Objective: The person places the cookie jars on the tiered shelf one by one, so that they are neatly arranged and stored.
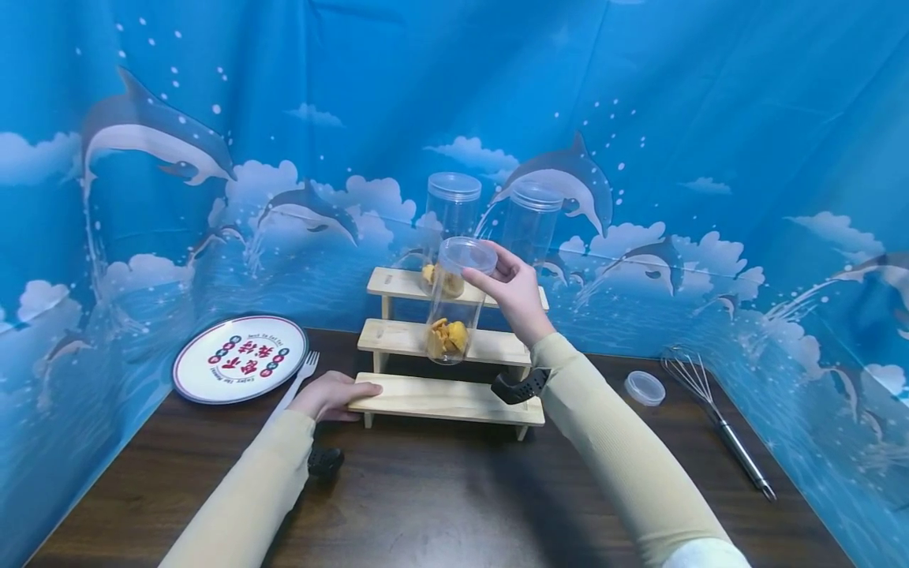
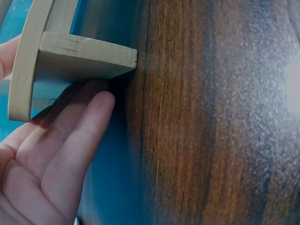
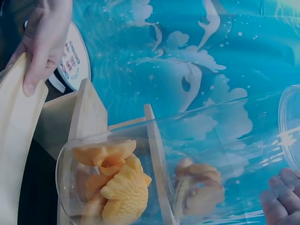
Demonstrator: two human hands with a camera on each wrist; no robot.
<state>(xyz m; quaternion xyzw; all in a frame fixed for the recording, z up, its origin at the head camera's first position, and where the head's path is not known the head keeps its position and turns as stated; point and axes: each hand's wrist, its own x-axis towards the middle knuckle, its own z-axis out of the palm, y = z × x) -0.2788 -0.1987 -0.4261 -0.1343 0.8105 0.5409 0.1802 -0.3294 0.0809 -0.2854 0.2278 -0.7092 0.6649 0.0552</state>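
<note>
A three-tier wooden display rack (image 1: 447, 398) stands on the table. My left hand (image 1: 332, 396) grips the left end of its lowest shelf, thumb on top, fingers (image 2: 77, 140) beneath beside the rack's leg (image 2: 86, 54). My right hand (image 1: 518, 293) holds a tall clear jar (image 1: 442, 304) near its lid, in front of the middle shelf. Yellow, scaly-textured pieces (image 3: 124, 192) lie in its bottom. Whether the jar touches the shelf I cannot tell. On the top shelf are two more clear jars, a left one (image 1: 454, 209) with yellow pieces and a right one (image 1: 531, 225) partly hidden.
At the left, a white plate (image 1: 206, 367) with red lettering lies beside a fork (image 1: 301, 375). A clear round lid (image 1: 645, 388) and a whisk (image 1: 731, 438) lie on the right of the dark wooden table (image 1: 398, 505). A blue dolphin-print curtain (image 1: 369, 95) surrounds the back and sides.
</note>
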